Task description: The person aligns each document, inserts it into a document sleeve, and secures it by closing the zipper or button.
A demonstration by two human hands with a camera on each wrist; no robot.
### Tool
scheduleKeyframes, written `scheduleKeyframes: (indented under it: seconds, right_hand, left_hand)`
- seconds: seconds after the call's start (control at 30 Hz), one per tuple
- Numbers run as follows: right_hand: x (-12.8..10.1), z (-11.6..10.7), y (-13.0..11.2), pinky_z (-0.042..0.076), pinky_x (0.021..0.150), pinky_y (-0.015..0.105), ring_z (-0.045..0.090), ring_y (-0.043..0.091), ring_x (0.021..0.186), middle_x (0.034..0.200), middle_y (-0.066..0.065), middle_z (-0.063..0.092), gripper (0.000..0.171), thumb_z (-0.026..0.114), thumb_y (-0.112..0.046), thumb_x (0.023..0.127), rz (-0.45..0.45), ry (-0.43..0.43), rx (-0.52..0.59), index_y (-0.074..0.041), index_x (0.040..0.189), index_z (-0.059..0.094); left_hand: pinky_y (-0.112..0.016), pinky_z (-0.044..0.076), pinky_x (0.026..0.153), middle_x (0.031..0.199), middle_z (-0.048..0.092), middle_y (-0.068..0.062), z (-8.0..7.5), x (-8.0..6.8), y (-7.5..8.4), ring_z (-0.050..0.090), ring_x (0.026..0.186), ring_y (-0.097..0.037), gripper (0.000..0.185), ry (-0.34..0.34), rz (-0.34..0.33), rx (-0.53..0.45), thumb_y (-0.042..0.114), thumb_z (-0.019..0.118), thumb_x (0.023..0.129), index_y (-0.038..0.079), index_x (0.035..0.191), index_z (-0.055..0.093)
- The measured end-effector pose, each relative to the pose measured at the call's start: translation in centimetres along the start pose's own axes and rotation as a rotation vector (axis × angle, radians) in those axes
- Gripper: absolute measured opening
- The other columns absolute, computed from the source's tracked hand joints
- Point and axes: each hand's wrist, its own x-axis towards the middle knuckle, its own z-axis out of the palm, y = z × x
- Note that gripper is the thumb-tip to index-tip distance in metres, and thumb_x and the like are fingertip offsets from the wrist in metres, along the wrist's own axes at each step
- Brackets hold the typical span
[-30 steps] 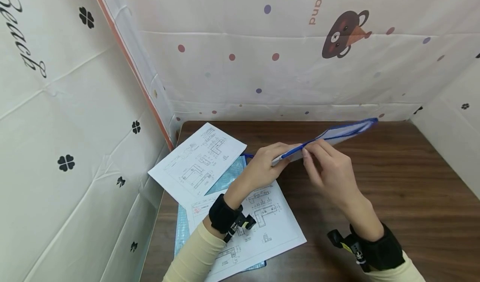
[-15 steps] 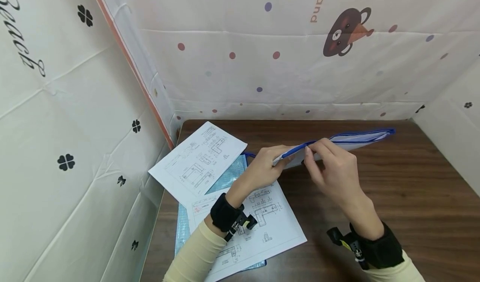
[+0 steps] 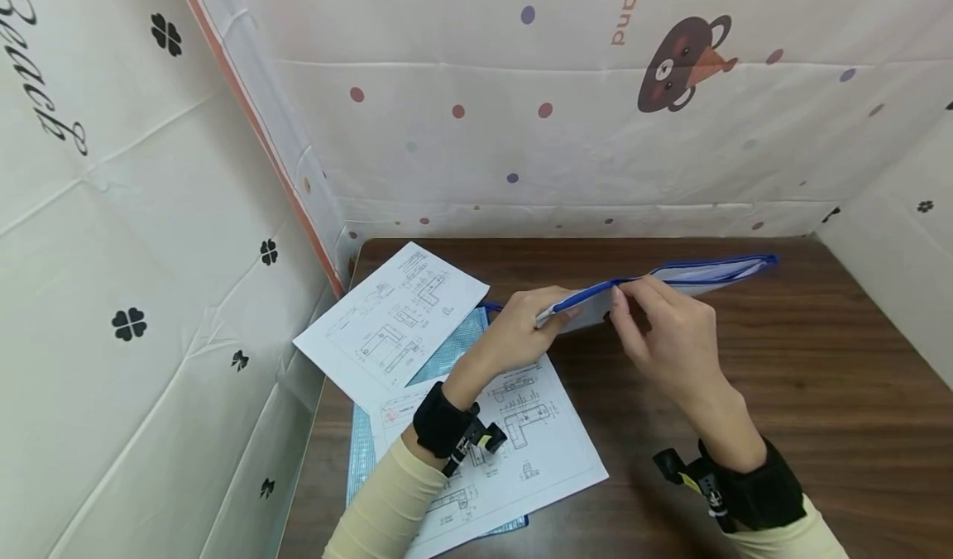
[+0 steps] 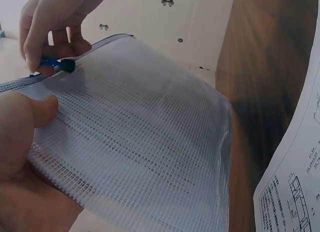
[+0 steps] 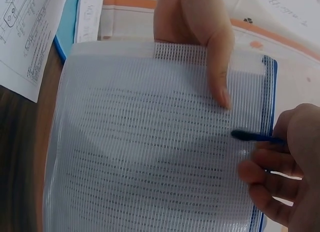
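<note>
A: What lies at the far left?

B: A loose sheet of technical drawings [image 3: 393, 319] sits at the left end of the tabletop [image 3: 819, 394], close to the cloth wall. Just below it a blue mesh folder [image 3: 454, 348] lies flat, and a second drawing sheet [image 3: 521, 451] rests on top of that folder, under my left forearm.

A: And your left hand?

B: My left hand [image 3: 521, 336] has its grip closed around the near end of a white mesh zip pouch [image 3: 685, 276]. In the left wrist view my thumb [image 4: 37, 111] presses flat on the mesh face while the palm supports it from beneath, so the pouch is pinched between them.

A: Where is the pouch itself?

B: It is lifted off the tabletop, roughly in the middle, stretching from my left hand out toward the right and back, with its blue-edged zip side uppermost.

A: What is the right hand doing?

B: My right hand [image 3: 670, 336] is just beside the left, fingers curled, its grip pinching the small blue zipper pull [image 5: 250, 136] on the pouch's top edge. The right wrist view shows the pull held between my fingertips [image 5: 260, 169], near the end my left hand holds.
</note>
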Motion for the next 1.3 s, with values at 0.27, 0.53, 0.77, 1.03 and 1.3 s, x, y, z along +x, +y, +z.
scheduleKeyframes:
  seconds: [0.27, 0.53, 0.77, 1.03, 1.3]
  right_hand:
    - [-0.1, -0.3, 0.5, 0.043, 0.047, 0.031, 0.055, 0.015, 0.054, 0.073, 0.007, 0.067, 0.010, 0.070, -0.009, 0.094, 0.021, 0.017, -0.025, 0.000, 0.090, 0.073]
    - [-0.3, -0.6, 0.8, 0.046, 0.048, 0.035, 0.059, 0.018, 0.056, 0.075, 0.010, 0.068, 0.026, 0.059, -0.019, 0.102, 0.041, 0.017, -0.045, 0.001, 0.090, 0.071]
    - [-0.5, -0.8, 1.6, 0.049, 0.049, 0.037, 0.063, 0.021, 0.057, 0.074, 0.012, 0.068, 0.028, 0.058, -0.019, 0.102, 0.077, 0.035, -0.077, 0.001, 0.088, 0.071]
    - [-0.9, -1.5, 2.4, 0.050, 0.051, 0.037, 0.065, 0.022, 0.058, 0.075, 0.013, 0.069, 0.028, 0.059, -0.017, 0.104, 0.114, -0.001, -0.122, 0.003, 0.090, 0.072]
    - [-1.1, -1.8, 2.9, 0.046, 0.051, 0.038, 0.063, 0.025, 0.058, 0.075, 0.014, 0.070, 0.016, 0.067, -0.010, 0.099, 0.151, 0.035, -0.135, 0.003, 0.091, 0.073]
  left_hand:
    - [-0.027, 0.051, 0.106, 0.136, 0.071, -0.005, -0.2, 0.0, 0.0, 0.066, 0.126, -0.018, 0.036, 0.007, 0.016, 0.016, 0.027, 0.055, 0.113, 0.009, 0.142, 0.067]
    - [-0.025, 0.053, 0.104, 0.134, 0.071, -0.005, -0.3, -0.3, -0.1, 0.068, 0.122, -0.017, 0.036, 0.004, -0.016, 0.006, 0.029, 0.057, 0.112, 0.009, 0.141, 0.067]
    - [-0.027, 0.052, 0.105, 0.133, 0.072, -0.004, -0.5, -0.3, -0.3, 0.067, 0.123, -0.016, 0.036, 0.006, -0.010, 0.008, 0.029, 0.056, 0.112, 0.010, 0.141, 0.067]
    - [-0.027, 0.054, 0.102, 0.127, 0.073, -0.003, -0.7, -0.3, -0.3, 0.066, 0.113, -0.014, 0.034, 0.005, -0.021, 0.013, 0.030, 0.056, 0.112, 0.011, 0.138, 0.068]
    - [-0.028, 0.054, 0.102, 0.128, 0.074, -0.005, -0.9, -0.3, -0.4, 0.068, 0.116, -0.016, 0.034, 0.022, -0.012, 0.007, 0.028, 0.056, 0.112, 0.009, 0.137, 0.069]
